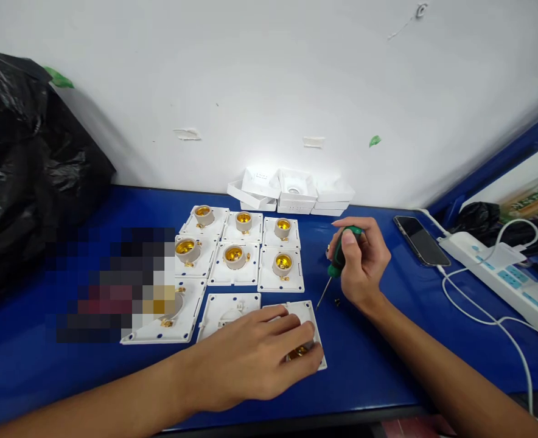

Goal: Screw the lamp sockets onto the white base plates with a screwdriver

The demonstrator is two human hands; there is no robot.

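My left hand lies over a white square lamp-holder plate near the front edge of the blue table; its fingers curl around the brass-lined socket on that plate. My right hand is closed round a green-handled screwdriver, whose tip points down-left toward the table just right of the plate. A small dark screw lies below that hand. Several more white plates with brass sockets lie in rows behind my left hand.
A stack of white plastic boxes stands against the wall. A black phone, a white power strip and white cables lie at the right. A black plastic bag fills the left. A blurred patch covers part of the table.
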